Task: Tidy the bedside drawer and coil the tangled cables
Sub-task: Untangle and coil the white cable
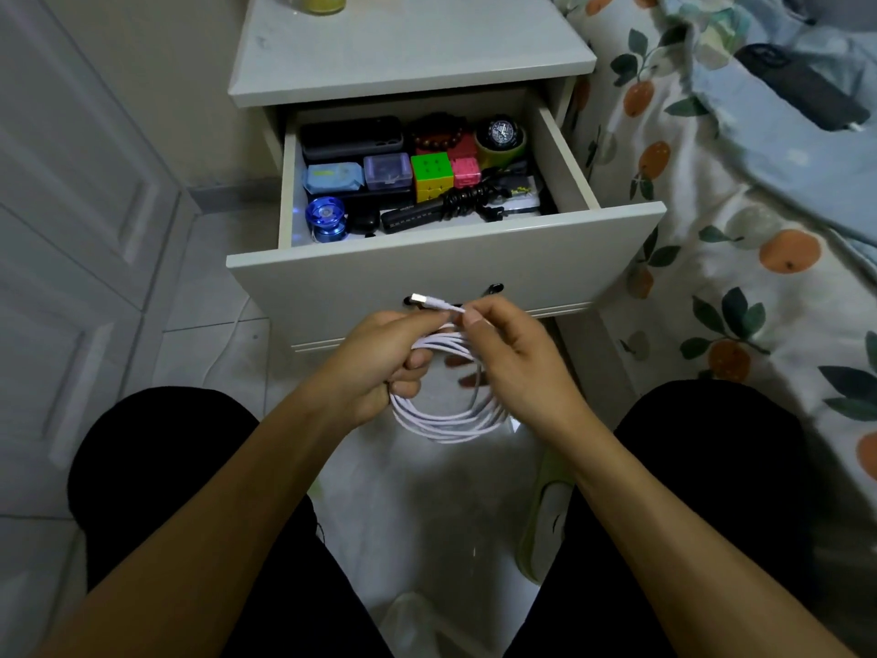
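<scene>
The bed [759,230] with its orange-print sheet fills the side from 1 to 4 o'clock, and a dark phone [802,87] lies on the blue cover at 2 o'clock. The white nightstand [403,49] stands at 12 o'clock, a yellow jar [322,0] at its far edge. Its drawer [441,273] is pulled open towards me. Inside, along the back, lie a dark case [351,137], a beaded bracelet [436,130] and a watch [500,133] on a green roll. In the middle row sit a blue packet [332,178], a clear purple box [387,171], a puzzle cube [432,175] and a pink cube [466,171]. At the front are a blue yo-yo [326,218] at 9 o'clock of the drawer, a black power strip [413,218] and a coiled black cable [467,201] towards 3 o'clock.

I hold the white cable [441,420] just below the drawer front, at the centre of my view, between my knees. My left hand [379,358] grips the gathered loops, fingers curled round them; the coil hangs down towards 6 o'clock. My right hand [512,353] pinches the free end just behind the plug [422,299], which points to 10 o'clock above my left thumb
</scene>
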Tool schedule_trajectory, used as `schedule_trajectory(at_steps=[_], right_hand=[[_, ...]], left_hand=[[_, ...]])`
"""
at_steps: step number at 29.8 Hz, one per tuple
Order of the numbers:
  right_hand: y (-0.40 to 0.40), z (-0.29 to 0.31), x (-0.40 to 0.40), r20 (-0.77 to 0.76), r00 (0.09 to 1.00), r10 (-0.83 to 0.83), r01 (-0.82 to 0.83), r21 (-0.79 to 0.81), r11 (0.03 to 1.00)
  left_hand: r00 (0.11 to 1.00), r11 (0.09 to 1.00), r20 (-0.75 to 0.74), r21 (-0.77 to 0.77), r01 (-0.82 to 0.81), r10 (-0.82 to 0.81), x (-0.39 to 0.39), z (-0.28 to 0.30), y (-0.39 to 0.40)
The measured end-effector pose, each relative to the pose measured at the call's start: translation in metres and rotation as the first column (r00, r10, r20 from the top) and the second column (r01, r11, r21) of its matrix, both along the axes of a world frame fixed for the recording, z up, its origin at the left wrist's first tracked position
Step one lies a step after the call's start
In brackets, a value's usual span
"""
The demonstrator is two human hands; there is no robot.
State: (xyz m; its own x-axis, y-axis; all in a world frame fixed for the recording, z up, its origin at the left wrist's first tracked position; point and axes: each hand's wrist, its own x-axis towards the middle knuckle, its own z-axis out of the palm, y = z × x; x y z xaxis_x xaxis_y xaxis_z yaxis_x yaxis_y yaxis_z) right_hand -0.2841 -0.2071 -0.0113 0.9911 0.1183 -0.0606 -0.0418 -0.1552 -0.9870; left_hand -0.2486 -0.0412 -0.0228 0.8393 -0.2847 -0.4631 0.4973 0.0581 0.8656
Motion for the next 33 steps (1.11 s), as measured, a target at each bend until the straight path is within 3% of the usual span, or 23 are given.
schedule_trajectory(at_steps=[3, 7, 8, 10, 13, 18, 25, 33], right_hand=[[0.008, -0.002, -0.005, -0.022, 0.997, 0.074, -0.076, -0.057, 0.996], [0.009, -0.004, -0.001, -0.054, 0.998, 0.037, -0.043, -0.117, 0.992], [0.009, -0.004, -0.001, -0.092, 0.995, 0.035, -0.042, -0.070, 0.997], [0.009, -0.002, -0.002, -0.212, 0.976, 0.044, -0.005, 0.183, 0.983], [0.005, 0.002, 0.000, -0.347, 0.936, 0.066, 0.143, 0.544, 0.827], [-0.004, 0.004, 0.006, -0.391, 0.918, 0.070, 0.240, 0.687, 0.686], [-0.011, 0.001, 0.008, -0.401, 0.911, 0.094, 0.229, 0.683, 0.694], [-0.002, -0.002, 0.002, -0.307, 0.950, 0.047, 0.110, 0.472, 0.875]], left_hand=[[1.000, 1.000, -0.020, 0.025, -0.005, 0.006, 0.004, 0.001, 0.003], [0.995, 0.997, -0.074, -0.039, -0.071, 0.068, 0.003, -0.001, 0.006], [0.994, 0.996, -0.069, -0.020, -0.091, 0.090, 0.003, -0.001, 0.007], [0.987, 0.988, -0.059, 0.002, -0.152, 0.152, 0.003, 0.002, 0.010], [0.947, 0.948, -0.132, -0.097, -0.305, 0.291, 0.005, 0.004, 0.019], [0.880, 0.872, -0.203, -0.161, -0.462, 0.429, 0.006, 0.008, 0.033], [0.852, 0.807, -0.201, -0.274, -0.523, 0.484, 0.009, 0.021, 0.058], [0.937, 0.937, 0.006, -0.033, -0.349, 0.349, 0.002, 0.017, 0.041]])
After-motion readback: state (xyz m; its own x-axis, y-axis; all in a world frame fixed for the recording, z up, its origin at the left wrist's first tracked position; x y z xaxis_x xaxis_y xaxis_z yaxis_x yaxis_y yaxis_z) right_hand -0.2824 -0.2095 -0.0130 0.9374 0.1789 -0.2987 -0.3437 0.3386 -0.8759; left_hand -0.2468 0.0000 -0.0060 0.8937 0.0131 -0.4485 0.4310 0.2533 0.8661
